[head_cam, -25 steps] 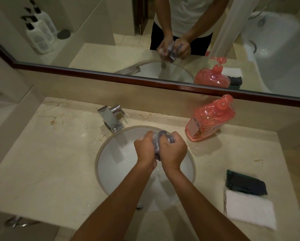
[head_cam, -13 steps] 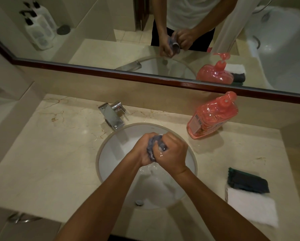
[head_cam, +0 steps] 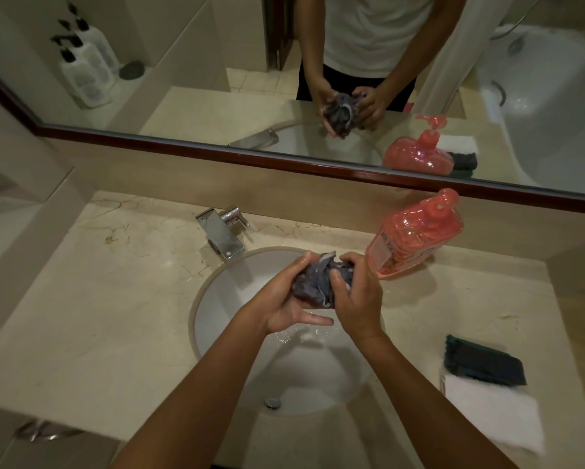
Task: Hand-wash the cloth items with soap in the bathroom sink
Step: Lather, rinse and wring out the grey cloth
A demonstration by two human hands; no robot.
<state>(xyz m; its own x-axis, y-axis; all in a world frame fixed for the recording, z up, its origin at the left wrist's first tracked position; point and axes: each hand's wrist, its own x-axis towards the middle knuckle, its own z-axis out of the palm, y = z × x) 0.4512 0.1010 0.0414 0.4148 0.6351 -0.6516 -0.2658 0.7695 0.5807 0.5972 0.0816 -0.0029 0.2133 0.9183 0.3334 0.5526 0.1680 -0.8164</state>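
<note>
The marble worktop (head_cam: 91,309) spreads pale beige around me, veined with thin brown cracks at its back left, and behind it a low beige upstand runs under a wide mirror (head_cam: 189,79) edged in dark red-brown wood. In the glass I see tiled walls, a white bathtub and three white pump bottles with black tops; any print on them is too small to read. Set into the worktop is the round white sink (head_cam: 223,319), wet, with its metal drain near my side, and a square chrome tap (head_cam: 221,236) reaches over its back rim. To my right lies a folded white towel (head_cam: 490,414) with a darker, blackish-green cloth (head_cam: 484,362) lying partly on its far edge. Behind the sink on the right stands a translucent orange-pink soap bottle (head_cam: 416,236) with a pump top; its label shows dark print that I cannot make out. Over the back of the basin my left hand (head_cam: 284,304) cups the bunched grey cloth (head_cam: 315,280) from below, thumb stretched out straight beneath it, while my right hand (head_cam: 358,296) clamps over it from the right, fingers curled into the wet folds. Suds cling to my right fingers (head_cam: 338,275), and the cloth is held clear above the basin.
</note>
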